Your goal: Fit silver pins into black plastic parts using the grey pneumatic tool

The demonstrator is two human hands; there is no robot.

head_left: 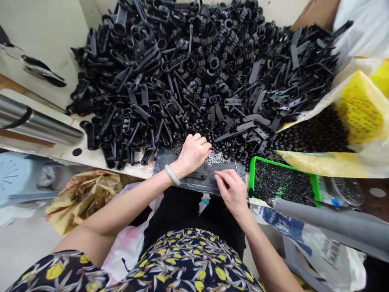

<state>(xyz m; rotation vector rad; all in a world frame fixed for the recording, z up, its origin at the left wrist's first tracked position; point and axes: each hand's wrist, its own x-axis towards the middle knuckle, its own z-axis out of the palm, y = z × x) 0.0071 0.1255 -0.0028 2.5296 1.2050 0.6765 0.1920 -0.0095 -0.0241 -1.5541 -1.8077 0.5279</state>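
Note:
My left hand (pixel 194 152), with a pale bangle at the wrist, is closed above the dark work plate (pixel 209 184). Its fingertips point down and are hidden, so what they hold cannot be made out. Just right of it lies a small heap of silver pins (pixel 217 158). A flat black elongated part with a round end (pixel 198 176) rests on the plate below that hand. My right hand (pixel 232 188) is over the plate's right side, thumb and fingers drawn together. Anything between those fingertips is too small to tell. A thin metal rod (pixel 236 166) lies behind them.
A big pile of black plastic parts (pixel 182 81) covers the bench behind my hands. To the right are a green tray (pixel 253 174) of tiny black pieces and a yellow-and-white bag (pixel 361 109). A metal cylinder (pixel 45 121) juts in from the left, a grey bar (pixel 328 221) from the right.

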